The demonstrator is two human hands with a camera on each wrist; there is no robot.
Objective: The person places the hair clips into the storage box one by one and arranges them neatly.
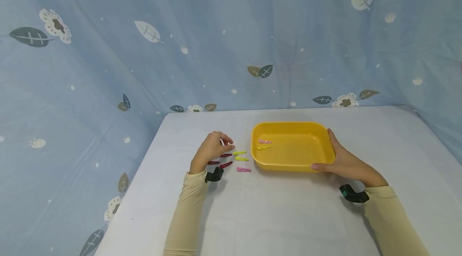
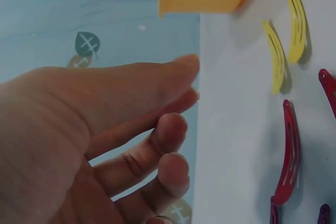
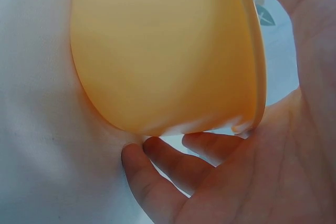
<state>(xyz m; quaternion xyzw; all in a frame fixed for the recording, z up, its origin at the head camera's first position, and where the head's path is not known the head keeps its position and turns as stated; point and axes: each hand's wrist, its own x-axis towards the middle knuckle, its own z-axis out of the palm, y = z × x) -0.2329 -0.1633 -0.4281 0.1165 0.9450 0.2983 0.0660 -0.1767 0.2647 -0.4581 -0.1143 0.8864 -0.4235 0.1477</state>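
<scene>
My left hand (image 1: 213,146) hovers over the left group of snap hair clips, its fingers loosely bent and nothing visible between them. Close by its fingertips are a dark red hair clip (image 2: 287,153) and two yellow hair clips (image 1: 241,158). A pink hair clip (image 1: 244,170) lies nearer the front, and more dark red clips (image 1: 226,165) lie below the hand. At the right end of a yellow plastic tray (image 1: 288,166), my right hand (image 1: 344,164) grips it, thumb at the near rim and fingers around the end wall. Inside the tray are a pink clip (image 1: 265,142) and a yellow clip (image 1: 264,148).
A white cloth covers the table (image 1: 281,216). Behind and to the left hangs a blue curtain (image 1: 216,47) with leaf and flower prints. Each wrist carries a small black camera mount (image 1: 215,174).
</scene>
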